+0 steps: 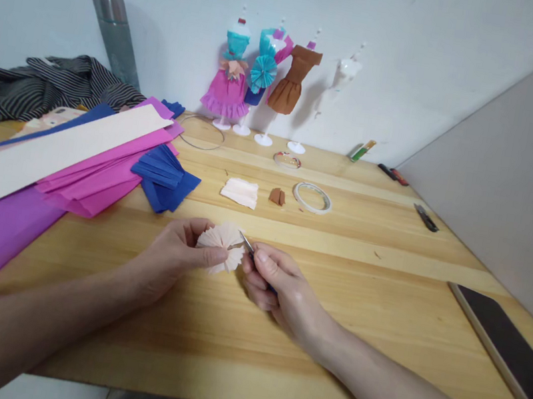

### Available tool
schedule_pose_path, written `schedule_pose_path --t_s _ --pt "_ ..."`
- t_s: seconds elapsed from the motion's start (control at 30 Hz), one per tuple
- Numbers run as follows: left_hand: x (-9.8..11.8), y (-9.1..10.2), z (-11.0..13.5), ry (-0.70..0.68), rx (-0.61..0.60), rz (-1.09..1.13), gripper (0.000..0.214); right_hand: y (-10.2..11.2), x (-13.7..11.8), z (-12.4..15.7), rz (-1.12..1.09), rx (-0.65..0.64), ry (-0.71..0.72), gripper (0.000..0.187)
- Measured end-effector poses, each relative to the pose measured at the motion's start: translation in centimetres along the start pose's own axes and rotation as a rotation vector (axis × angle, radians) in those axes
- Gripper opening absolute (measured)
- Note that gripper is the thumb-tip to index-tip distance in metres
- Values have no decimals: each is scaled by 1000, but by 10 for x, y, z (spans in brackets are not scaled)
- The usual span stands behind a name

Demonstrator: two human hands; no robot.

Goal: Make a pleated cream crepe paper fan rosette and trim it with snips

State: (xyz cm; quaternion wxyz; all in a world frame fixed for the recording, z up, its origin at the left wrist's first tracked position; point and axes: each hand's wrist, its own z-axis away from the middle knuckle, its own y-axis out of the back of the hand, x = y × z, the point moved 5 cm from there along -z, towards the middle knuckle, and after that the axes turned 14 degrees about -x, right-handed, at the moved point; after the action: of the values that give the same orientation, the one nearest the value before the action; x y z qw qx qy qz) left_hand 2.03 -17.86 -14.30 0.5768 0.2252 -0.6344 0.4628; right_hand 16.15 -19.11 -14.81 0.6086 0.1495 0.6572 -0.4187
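Note:
A pale pink pleated paper rosette [220,239] is pinched between the thumb and fingers of my left hand [188,248]. It is fanned into a near-round shape with a gap on its right side. My right hand [279,276] is closed around small scissors [247,244], their silver blades pointing up and left at the rosette's edge; their handles are mostly hidden in my fingers. Just beyond my hands lie a pale pink paper piece [240,192], a brown paper scrap [278,196] and a roll of double-sided tape [312,197].
Several small dress forms stand along the wall, one in a brown paper dress [294,82]. Crepe paper sheets [97,179] and folded blue paper [164,178] cover the left. A phone [501,344] and a utility knife [426,217] lie right. A bottle [115,34] leans behind striped cloth [52,84].

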Motion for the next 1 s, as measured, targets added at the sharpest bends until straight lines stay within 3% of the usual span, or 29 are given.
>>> schedule_pose_path --t_s 1.0 --pt "-1 4 0 23 -22 -30 30 2 -2 0 30 14 16 39"
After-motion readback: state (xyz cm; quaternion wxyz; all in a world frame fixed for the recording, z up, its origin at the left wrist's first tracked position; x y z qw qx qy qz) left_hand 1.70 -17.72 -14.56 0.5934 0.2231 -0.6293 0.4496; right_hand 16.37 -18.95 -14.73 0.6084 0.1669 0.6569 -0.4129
